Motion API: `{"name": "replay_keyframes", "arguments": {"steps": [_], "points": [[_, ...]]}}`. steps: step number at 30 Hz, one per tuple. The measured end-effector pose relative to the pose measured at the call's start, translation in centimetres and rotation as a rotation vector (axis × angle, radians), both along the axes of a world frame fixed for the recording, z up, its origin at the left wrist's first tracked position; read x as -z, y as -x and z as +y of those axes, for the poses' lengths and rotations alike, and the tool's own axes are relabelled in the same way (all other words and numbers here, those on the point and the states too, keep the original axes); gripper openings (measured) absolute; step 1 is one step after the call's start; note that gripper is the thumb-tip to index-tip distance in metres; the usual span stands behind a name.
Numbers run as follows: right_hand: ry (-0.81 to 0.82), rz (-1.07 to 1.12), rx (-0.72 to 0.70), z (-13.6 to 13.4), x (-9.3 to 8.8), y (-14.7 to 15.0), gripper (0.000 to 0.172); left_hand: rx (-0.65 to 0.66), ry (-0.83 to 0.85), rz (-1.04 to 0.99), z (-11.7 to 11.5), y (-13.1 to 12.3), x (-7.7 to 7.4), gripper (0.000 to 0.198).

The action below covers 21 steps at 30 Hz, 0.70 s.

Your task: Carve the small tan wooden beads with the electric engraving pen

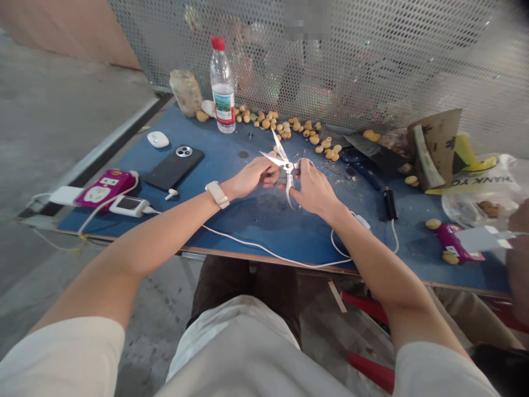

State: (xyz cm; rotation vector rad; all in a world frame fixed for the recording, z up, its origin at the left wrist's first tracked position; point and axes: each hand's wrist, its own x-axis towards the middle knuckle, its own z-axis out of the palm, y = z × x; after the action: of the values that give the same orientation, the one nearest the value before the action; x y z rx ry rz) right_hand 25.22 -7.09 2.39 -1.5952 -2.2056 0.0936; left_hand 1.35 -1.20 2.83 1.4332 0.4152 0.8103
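The silver scissors (289, 166) are held above the middle of the blue table, blades spread and pointing up and to the left. My right hand (316, 187) is closed on their handles. On the left side of the blades is my left hand (254, 175), with a pale watch band (217, 194) at its wrist. Its fingers are curled close beneath the lower blade. Whatever they pinch, if anything, is too small or hidden to make out.
Behind the scissors lie several round tan fruits (285, 129) and a water bottle (223, 102). On the left are a phone (174, 167), an earbud (171, 193) and a purple power strip (106, 188). A white cable (264, 249) runs along the front edge. Another person's arm (518, 259) shows at right.
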Motion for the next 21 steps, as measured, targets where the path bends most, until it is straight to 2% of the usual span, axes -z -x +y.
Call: {"name": "replay_keyframes", "arguments": {"steps": [7, 14, 21], "points": [[0.029, -0.052, 0.091, -0.1, -0.2, 0.3, 0.027, -0.038, 0.100, -0.030, -0.6, -0.3, -0.4, 0.072], [0.022, 0.033, 0.099, -0.6, -0.8, 1.1, 0.047, -0.096, 0.140, -0.097, -0.7, -0.1, -0.9, 0.059], [0.032, 0.090, 0.060, -0.6, -0.9, 0.7, 0.056, -0.185, -0.061, -0.099, 0.3, 0.3, 0.4, 0.049]]}}
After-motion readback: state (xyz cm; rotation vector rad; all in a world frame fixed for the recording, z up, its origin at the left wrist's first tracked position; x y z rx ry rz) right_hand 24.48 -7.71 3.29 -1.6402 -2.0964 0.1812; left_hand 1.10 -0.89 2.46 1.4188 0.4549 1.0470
